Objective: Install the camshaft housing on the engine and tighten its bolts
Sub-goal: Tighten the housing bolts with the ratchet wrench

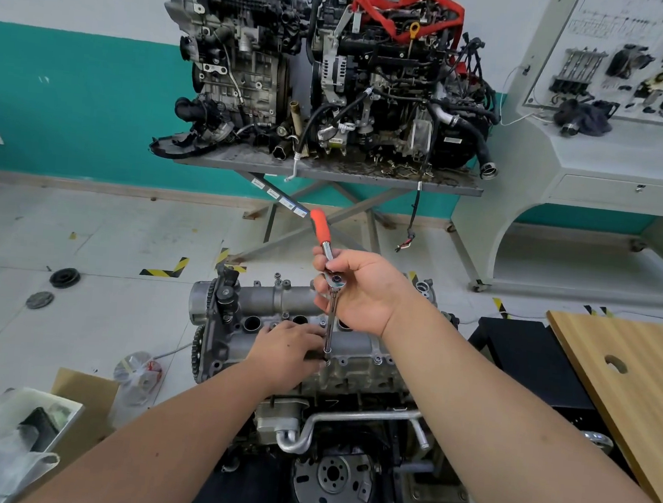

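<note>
The left hand [287,347] lay flat with loose fingers on the near edge of the housing [357,354], likely to keep the tool's tip on a bolt [327,362]. The housing sat on top of the engine [307,421]. Just past it, the right hand [358,291] gripped the wrench [327,259] at its head, holding the long bar straight up.

Two hands are in view, the left hand [287,347] and the right hand [358,289]. There is one ratchet wrench [326,267]. Three engines show: one under the hands [355,367] and two on the metal worktop [329,169] behind, one grey [235,54] and one with a red strap [397,80]. Two round black discs [64,278] lie on the floor. One cardboard box [81,390] sits at lower left.
</note>
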`<state>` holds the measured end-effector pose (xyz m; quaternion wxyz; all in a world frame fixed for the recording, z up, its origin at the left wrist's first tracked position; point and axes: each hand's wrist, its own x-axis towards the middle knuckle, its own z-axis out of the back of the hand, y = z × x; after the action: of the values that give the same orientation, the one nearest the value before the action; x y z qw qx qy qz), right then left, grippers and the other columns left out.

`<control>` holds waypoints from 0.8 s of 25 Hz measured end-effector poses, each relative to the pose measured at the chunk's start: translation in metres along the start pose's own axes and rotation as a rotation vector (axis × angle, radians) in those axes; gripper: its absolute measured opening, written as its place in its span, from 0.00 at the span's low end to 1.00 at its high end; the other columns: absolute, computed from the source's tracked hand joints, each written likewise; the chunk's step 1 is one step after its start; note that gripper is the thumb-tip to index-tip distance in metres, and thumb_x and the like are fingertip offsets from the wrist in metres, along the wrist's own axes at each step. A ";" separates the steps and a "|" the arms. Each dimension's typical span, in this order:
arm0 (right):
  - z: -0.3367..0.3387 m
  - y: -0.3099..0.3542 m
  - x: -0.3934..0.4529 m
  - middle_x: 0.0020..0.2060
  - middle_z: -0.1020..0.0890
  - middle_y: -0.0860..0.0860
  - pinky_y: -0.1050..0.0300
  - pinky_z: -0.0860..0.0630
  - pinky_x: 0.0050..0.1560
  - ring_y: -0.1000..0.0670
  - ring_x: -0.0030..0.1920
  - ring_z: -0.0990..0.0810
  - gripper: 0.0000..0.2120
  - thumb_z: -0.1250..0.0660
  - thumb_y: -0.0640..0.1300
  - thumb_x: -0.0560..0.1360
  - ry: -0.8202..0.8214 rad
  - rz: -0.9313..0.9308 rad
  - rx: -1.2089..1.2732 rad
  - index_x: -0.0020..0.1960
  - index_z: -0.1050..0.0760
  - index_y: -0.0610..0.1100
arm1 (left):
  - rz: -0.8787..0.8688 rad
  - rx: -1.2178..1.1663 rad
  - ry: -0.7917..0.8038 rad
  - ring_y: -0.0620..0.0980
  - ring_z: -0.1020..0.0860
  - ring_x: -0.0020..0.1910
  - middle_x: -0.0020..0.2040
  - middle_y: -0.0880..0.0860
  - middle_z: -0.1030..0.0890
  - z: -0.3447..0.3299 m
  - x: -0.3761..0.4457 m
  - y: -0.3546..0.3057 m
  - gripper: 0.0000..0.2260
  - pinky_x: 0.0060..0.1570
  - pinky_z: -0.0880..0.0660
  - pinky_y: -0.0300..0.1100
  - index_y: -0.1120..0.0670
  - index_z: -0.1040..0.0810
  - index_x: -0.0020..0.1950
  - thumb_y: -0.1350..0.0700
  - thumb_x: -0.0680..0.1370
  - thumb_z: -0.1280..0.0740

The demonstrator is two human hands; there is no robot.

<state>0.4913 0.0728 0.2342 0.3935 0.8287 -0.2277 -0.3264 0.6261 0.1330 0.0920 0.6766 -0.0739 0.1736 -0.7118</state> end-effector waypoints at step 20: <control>0.023 -0.054 -0.005 0.63 0.20 0.42 0.43 0.26 0.63 0.41 0.63 0.22 0.10 0.30 0.34 0.74 -0.315 1.364 -1.531 0.55 0.17 0.38 | 0.006 -0.175 -0.086 0.54 0.28 0.64 0.59 0.42 0.22 -0.006 0.001 0.004 0.06 0.68 0.35 0.59 0.47 0.20 0.55 0.52 0.80 0.34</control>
<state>0.4773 0.0963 0.1815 0.8817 -0.0001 -0.4291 -0.1962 0.6281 0.1328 0.0846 0.6765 -0.1627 0.2062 -0.6880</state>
